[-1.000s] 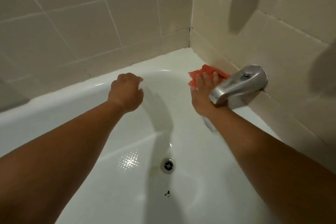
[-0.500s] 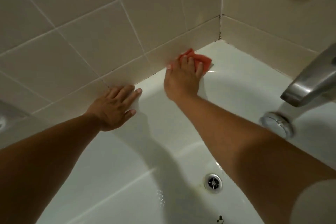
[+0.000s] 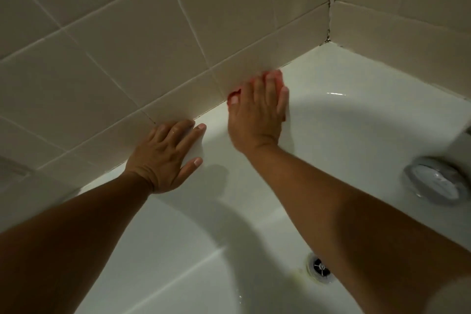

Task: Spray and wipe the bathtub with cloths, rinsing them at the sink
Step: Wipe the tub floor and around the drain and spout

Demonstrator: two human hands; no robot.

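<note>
Beige tiles [image 3: 127,58] are meeting the far rim of the bathtub [image 3: 356,135], where the right grip [image 3: 257,115] is pressing a red cloth [image 3: 277,76] flat, fingers straight. Soft and light, it is likely handling best palm-down; the left grip [image 3: 163,158] is resting open, empty.

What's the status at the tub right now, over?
Right hand presses pink cloth on tub ledge by wall. Left hand flat on ledge. Nothing blocking.

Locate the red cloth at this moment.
In the head view, the cloth lies upper centre, under the right hand on the tub ledge against the tiled wall, left of the corner.
</note>
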